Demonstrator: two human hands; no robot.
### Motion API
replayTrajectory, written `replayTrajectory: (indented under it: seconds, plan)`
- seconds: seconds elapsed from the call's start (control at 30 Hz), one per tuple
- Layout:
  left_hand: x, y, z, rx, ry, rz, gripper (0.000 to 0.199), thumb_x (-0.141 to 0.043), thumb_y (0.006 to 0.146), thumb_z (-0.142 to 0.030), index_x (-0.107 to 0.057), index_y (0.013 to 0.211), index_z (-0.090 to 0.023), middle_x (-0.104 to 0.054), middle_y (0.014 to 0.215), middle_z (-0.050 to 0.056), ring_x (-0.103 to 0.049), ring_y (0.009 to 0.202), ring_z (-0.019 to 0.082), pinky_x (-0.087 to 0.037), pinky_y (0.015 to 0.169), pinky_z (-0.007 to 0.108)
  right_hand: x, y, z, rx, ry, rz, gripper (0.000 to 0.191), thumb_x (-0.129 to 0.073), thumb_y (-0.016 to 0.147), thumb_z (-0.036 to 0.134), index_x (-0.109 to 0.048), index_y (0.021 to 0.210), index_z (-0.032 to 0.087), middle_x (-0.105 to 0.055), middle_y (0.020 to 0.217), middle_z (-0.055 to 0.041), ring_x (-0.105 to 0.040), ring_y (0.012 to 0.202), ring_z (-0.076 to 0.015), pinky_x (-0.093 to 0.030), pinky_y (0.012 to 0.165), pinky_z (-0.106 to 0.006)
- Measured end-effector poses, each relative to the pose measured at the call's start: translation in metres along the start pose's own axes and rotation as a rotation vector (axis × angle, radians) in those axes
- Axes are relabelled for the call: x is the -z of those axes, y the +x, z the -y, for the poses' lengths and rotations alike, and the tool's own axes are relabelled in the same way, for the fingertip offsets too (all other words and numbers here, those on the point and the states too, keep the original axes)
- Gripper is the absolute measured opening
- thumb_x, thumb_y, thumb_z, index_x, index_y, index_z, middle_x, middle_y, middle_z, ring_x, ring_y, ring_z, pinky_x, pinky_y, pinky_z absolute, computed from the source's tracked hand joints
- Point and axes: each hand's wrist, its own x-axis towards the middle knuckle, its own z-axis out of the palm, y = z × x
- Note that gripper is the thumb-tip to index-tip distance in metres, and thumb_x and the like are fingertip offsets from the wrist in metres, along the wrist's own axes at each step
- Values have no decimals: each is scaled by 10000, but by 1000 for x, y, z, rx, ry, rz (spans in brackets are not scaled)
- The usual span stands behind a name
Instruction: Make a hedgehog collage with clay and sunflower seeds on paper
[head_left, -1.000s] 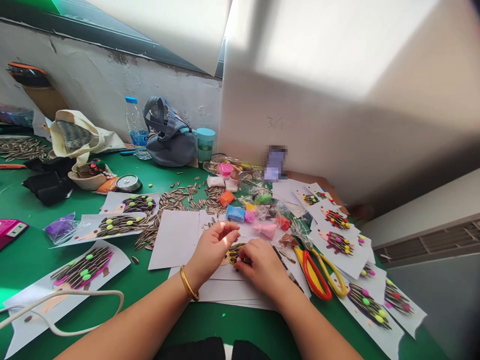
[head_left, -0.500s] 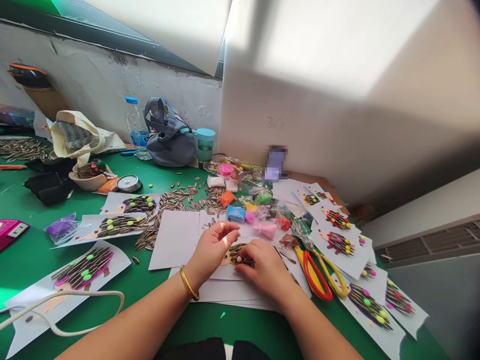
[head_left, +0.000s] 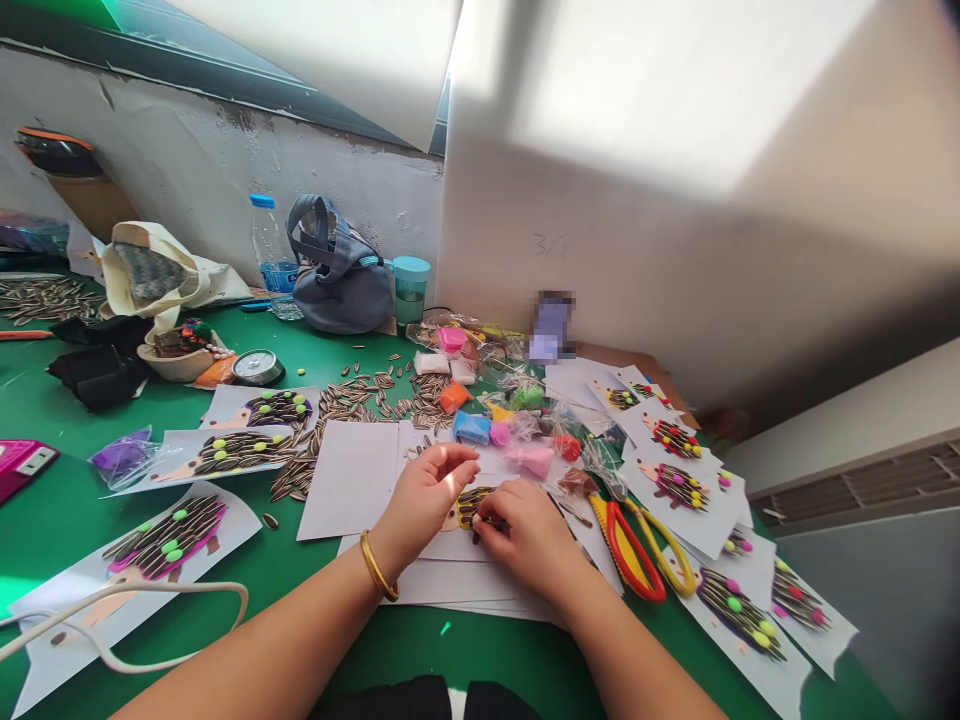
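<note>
On the white paper in front of me is a hedgehog picture (head_left: 466, 506) with a yellow clay body, a pale face and sunflower seeds laid as spines. My right hand (head_left: 529, 530) reaches over its right side, thumb and fingers pinched. A small dark sunflower seed (head_left: 476, 537) shows at these fingertips. My left hand (head_left: 427, 495) is held just above and left of the picture. Its fingers are curled with thumb and forefinger close together; whether anything tiny lies between them is hidden. A gold bangle circles the left wrist.
Loose sunflower seeds (head_left: 360, 395) lie behind a blank white sheet (head_left: 349, 480). Bagged coloured clay (head_left: 472, 428) sits beyond my hands. Red-and-yellow scissors (head_left: 636, 555) lie at the right, by finished hedgehog cards (head_left: 679, 487). A white cable (head_left: 240, 600) crosses the left; a bag (head_left: 345, 285) stands behind.
The fingertips of my right hand have shifted slightly down and left at the picture, and a dark seed now shows below them. My left hand stays in place.
</note>
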Motion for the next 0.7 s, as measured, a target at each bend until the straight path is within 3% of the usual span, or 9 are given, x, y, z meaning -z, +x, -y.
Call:
replayTrajectory:
  seconds: [0.3,0.47,0.7]
  plan:
    - [0,0,0,5,9,-4,296,-677,783,-398,-676,974,-173,-689,960,63,-628,937,216,-495,858,352,6,-1,-1,3,0,-10,73,-737,789,189,-678,827,209,-654,812,-22,-576,798,-193,-400,740,-311]
    - [0,-1,-1,37,12,3,337,-682,773,-416,-683,1012,-178,-703,1002,73,-633,971,227,-490,875,353,6,-2,-2,21,4,-26,34,-667,848,190,-684,836,217,-655,808,-19,-572,783,-182,-397,729,-310]
    - [2,-1,-5,30,60,-9,330,-658,775,-471,-693,890,-165,-684,834,47,-629,827,204,-499,774,323,11,-3,-4,19,29,-55,70,-627,871,189,-677,827,211,-647,799,-25,-571,780,-187,-403,724,-315]
